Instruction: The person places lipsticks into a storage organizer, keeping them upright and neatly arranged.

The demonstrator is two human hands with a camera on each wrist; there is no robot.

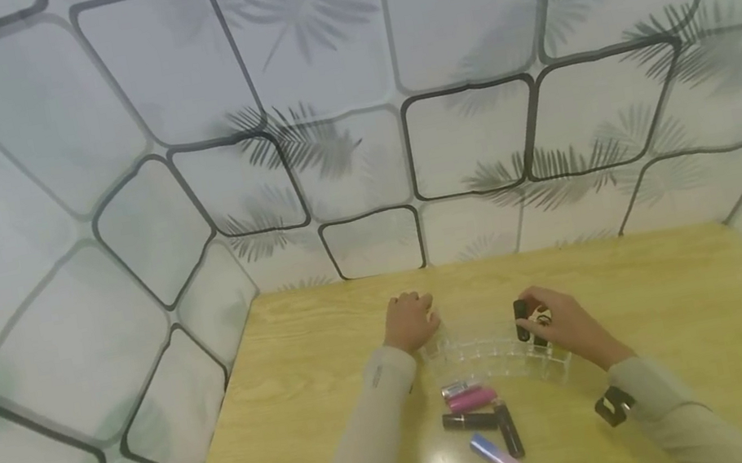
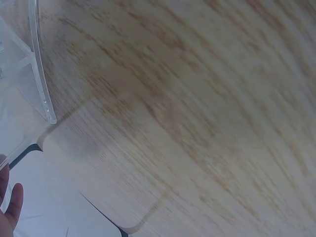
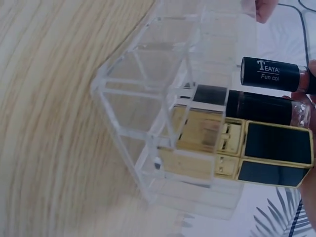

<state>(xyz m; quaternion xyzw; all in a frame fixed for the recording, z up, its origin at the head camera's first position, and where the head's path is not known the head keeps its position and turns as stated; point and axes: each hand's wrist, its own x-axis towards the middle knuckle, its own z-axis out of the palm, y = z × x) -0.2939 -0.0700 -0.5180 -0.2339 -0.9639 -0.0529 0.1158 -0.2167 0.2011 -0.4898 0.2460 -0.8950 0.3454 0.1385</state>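
Observation:
A clear tiered lipstick organizer [image 1: 498, 358] stands on the table between both hands. My left hand [image 1: 411, 322] holds its far left end with bent fingers, and at the lower edge of the left wrist view some of its fingers [image 2: 16, 201] show beside the clear wall. At the right end, my right hand [image 1: 564, 321] pinches a black lipstick tube [image 3: 270, 73] with white lettering, above the organizer. Next to that tube, another black tube [image 3: 261, 106] and a black-and-gold lipstick [image 3: 276, 143] stand in the organizer's slots.
In front of the organizer lie a silver tube [image 1: 460, 388], a pink tube [image 1: 472, 400], two black tubes [image 1: 470, 421] and a blue-to-pink tube [image 1: 498, 457]. A patterned wall covering [image 1: 474, 222] borders the wood-grain table [image 1: 298, 410] behind and at the sides.

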